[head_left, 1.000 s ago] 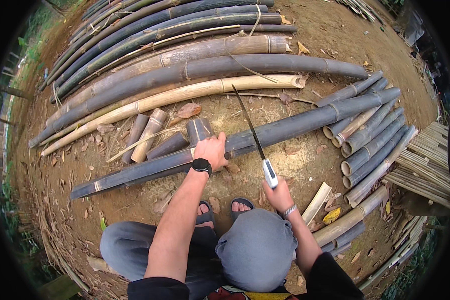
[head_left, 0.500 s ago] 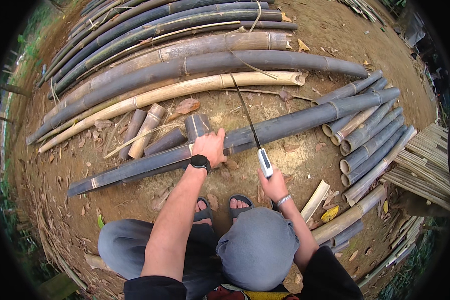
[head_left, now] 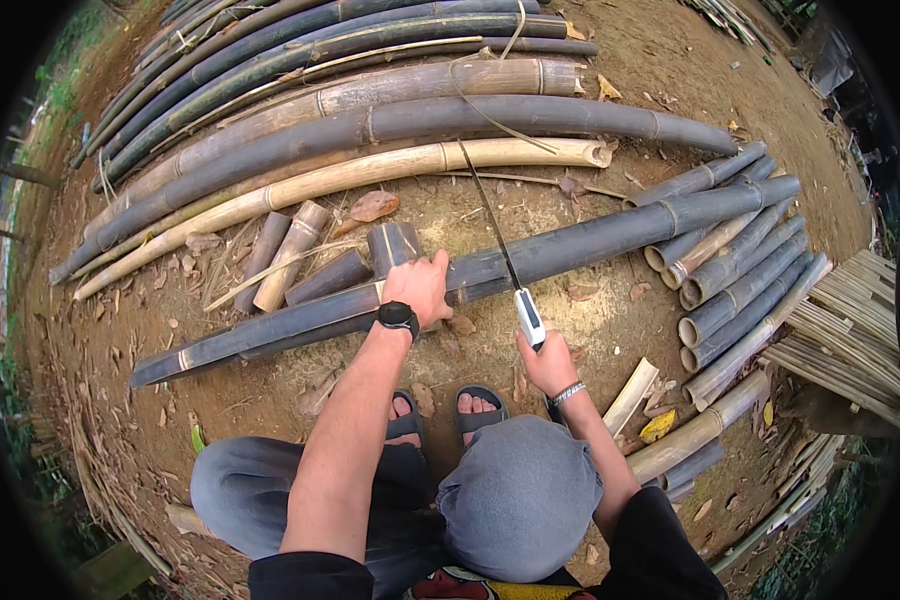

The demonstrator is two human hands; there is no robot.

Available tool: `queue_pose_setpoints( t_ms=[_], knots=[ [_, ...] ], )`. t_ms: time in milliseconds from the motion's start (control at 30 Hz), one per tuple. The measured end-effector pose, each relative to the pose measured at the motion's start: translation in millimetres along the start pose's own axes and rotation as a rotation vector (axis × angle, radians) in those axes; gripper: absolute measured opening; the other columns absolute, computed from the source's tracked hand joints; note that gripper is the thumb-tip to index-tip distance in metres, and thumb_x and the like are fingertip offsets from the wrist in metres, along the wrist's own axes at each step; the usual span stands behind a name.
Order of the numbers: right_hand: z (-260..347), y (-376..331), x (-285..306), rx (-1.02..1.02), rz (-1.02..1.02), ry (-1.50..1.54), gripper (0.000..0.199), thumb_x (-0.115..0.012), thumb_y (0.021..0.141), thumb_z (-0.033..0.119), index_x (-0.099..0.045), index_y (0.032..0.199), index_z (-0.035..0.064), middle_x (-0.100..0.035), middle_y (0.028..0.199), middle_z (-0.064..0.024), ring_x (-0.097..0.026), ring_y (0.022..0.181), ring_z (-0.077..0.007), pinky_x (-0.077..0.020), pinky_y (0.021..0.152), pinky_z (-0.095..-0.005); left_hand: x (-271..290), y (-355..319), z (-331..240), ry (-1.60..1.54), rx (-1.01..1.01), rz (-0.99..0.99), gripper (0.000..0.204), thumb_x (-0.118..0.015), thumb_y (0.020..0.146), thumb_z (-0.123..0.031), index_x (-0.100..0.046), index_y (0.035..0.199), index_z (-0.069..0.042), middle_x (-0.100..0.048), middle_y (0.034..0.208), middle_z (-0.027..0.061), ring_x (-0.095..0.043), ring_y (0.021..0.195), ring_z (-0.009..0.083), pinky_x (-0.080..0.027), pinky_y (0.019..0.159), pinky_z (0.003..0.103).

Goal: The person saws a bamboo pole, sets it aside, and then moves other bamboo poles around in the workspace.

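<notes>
A long dark bamboo pole (head_left: 590, 240) lies slantwise across the ground in front of me, rising toward the right. Pressing down on it, my left hand (head_left: 417, 288) has its fingers curled over the pole, a black watch at the wrist. My right hand (head_left: 548, 362) is closed round the white and dark handle of a handsaw (head_left: 528, 318). The saw's thin blade crosses the pole just right of my left hand, its tip pointing away from me. Under the pole, by my left hand, sits a short bamboo block (head_left: 391, 243).
Long bamboo poles (head_left: 400, 122) lie side by side at the back. Short cut bamboo pieces (head_left: 735, 300) are grouped on the right, near a stack of split slats (head_left: 850, 325). Several offcuts (head_left: 292, 255) rest left of the block. My sandalled feet (head_left: 480, 405) stand close to the pole.
The saw and my right hand have shifted very slightly away from me. My left hand keeps its place on the pole.
</notes>
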State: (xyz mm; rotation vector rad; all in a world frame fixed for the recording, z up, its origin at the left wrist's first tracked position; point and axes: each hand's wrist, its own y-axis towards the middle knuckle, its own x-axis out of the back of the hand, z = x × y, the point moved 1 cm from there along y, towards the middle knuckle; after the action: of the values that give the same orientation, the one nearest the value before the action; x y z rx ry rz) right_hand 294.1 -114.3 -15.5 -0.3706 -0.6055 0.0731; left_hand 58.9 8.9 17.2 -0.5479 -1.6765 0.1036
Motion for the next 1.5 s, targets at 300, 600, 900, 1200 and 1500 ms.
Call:
queue_pose_setpoints(
  t_ms=[300,600,900,1200,1500],
  knots=[
    [-22.9,-91.0,9.1,-0.128,0.000,0.088,0.030,-0.071,0.089,0.021,-0.062,0.100,-0.0052,-0.067,0.084,-0.0263,-0.071,0.083,-0.0391,-0.0539,0.071,-0.0420,-7.2,-3.8,4.4,-0.012,0.013,-0.030,0.062,-0.087,0.062,-0.033,-0.052,0.104,-0.004,-0.070,0.096,0.0184,-0.070,0.090,0.0363,-0.057,0.076,0.045],
    [-27.6,-107.9,20.7,0.036,-0.033,0.089,0.027,-0.069,0.091,0.021,-0.062,0.100,-0.0033,-0.067,0.078,-0.0238,-0.071,0.078,-0.0375,-0.0531,0.068,-0.0426,-0.4,-5.6,4.7,-0.023,0.029,0.000,0.062,-0.086,0.063,-0.033,-0.051,0.104,-0.004,-0.070,0.095,0.0184,-0.070,0.090,0.0359,-0.057,0.075,0.045],
    [12.2,4.8,5.8,-0.088,0.032,-0.017,0.031,-0.068,0.092,0.025,-0.060,0.090,-0.0052,-0.066,0.080,-0.0278,-0.067,0.072,-0.0408,-0.0502,0.062,-0.0441,2.6,-1.0,-1.6,-0.010,0.013,0.002,0.062,-0.087,0.065,-0.032,-0.051,0.106,-0.005,-0.070,0.097,0.0196,-0.071,0.090,0.0358,-0.057,0.078,0.044],
    [23.7,-40.3,19.7,-0.138,0.055,-0.009,0.031,-0.066,0.093,0.027,-0.060,0.095,-0.0027,-0.067,0.083,-0.0271,-0.069,0.081,-0.0414,-0.0547,0.072,-0.0461,-2.0,0.0,-7.4,0.027,0.060,0.001,0.062,-0.087,0.061,-0.035,-0.051,0.102,-0.005,-0.071,0.092,0.0205,-0.070,0.088,0.0382,-0.056,0.075,0.046],
    [-16.1,-107.7,32.2,-0.016,0.049,-0.013,0.031,-0.064,0.094,0.028,-0.060,0.096,-0.0035,-0.069,0.082,-0.0251,-0.071,0.078,-0.0370,-0.0560,0.069,-0.0452,-1.0,-1.0,-8.3,0.064,0.089,-0.015,0.063,-0.086,0.060,-0.036,-0.051,0.103,-0.005,-0.072,0.091,0.0202,-0.070,0.086,0.0378,-0.055,0.076,0.046]
  ],
)
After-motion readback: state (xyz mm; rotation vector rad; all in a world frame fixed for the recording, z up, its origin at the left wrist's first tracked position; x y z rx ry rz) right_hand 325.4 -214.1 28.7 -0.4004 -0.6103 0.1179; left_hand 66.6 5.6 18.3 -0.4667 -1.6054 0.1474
